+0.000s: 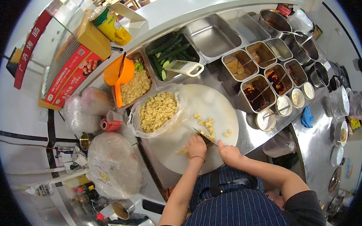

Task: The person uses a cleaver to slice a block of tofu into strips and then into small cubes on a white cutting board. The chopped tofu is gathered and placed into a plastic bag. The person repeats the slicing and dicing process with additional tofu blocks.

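Observation:
My right hand [229, 153] grips a kitchen knife [204, 136] whose blade points up and left over a round white cutting board [220, 105]. Curled down against the board, close beside the blade, is my left hand [197, 147]; what lies beneath its fingers is hidden. Pale yellow food pieces [182, 150] show at its left side. More cut pieces [208, 125] lie scattered beyond the blade. At the board's upper left, a clear plastic bag [134, 125] stands open, full of pale yellow diced food [158, 111].
Behind the board are a pan of cucumbers [172, 49] with a white grater [183, 67] and an orange scoop [118, 73] over diced food. Sauce containers [257, 93] and small white bowls [266, 120] stand right. A plastic-wrapped round stack [115, 164] sits left.

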{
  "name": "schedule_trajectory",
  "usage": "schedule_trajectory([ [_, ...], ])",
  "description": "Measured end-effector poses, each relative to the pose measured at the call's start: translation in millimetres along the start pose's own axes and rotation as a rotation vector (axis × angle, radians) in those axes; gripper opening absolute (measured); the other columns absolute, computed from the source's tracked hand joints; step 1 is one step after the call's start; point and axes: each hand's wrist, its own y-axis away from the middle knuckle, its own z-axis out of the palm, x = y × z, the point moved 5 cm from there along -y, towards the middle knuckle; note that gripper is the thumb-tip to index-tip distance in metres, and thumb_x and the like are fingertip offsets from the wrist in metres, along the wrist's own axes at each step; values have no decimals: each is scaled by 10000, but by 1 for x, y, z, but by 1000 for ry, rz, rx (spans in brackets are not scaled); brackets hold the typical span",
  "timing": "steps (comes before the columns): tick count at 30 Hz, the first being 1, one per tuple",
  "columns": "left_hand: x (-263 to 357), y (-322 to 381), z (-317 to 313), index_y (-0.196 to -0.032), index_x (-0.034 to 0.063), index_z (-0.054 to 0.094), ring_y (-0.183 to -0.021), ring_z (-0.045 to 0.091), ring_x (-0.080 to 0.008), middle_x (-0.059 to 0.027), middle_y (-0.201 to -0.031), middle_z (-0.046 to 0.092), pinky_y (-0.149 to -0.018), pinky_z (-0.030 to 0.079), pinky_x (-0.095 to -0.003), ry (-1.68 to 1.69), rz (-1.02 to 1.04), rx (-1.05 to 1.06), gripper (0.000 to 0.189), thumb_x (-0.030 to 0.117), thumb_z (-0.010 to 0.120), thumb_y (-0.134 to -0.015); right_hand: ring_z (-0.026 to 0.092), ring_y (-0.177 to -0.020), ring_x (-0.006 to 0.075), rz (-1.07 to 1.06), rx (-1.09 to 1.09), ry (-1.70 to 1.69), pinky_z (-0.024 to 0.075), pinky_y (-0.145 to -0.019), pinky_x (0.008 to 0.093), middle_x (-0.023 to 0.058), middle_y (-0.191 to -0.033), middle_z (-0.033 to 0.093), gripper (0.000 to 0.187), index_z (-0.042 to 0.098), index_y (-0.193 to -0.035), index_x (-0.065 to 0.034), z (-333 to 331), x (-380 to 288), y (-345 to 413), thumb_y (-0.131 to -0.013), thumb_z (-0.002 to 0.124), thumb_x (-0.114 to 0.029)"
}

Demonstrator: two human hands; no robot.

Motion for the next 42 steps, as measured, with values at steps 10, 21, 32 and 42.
schedule_trajectory([
  [10, -10, 8, -57, -1275, 9, 494, -1066, 522, -286, -138, -1130, 559, -901, 402, -481, 101, -20, -124, 784, 452, 778, -694, 646, -634, 424, 14, 59, -72, 520, -580, 517, 234, -688, 641, 414, 377, -1162, 48, -1, 14, -31, -792, 546, -34],
  [21, -11, 9, -18, -1131, 69, 588, -1013, 537, -274, -79, -1042, 572, -865, 405, -444, -7, -72, -234, 586, 446, 764, -719, 658, -612, 399, -30, -1, 32, 526, -548, 505, 213, -667, 647, 361, 406, -1123, 51, 20, -7, -25, -796, 536, -27],
  [32, -19, 17, -8, -973, 98, 585, -932, 526, -256, -59, -957, 556, -785, 408, -440, 26, -47, 15, 288, 308, 666, -794, 669, -615, 375, -112, -5, 54, 524, -523, 484, 212, -682, 656, 347, 414, -1138, 56, -23, -20, -10, -821, 520, -39],
  [42, -18, 19, -20, -1125, 101, 562, -993, 546, -282, -87, -1024, 558, -861, 426, -438, -5, -54, -88, 507, 326, 767, -720, 666, -616, 381, -78, 84, -26, 527, -539, 490, 216, -684, 653, 330, 431, -1110, 60, 35, -11, -62, -810, 528, -39],
])
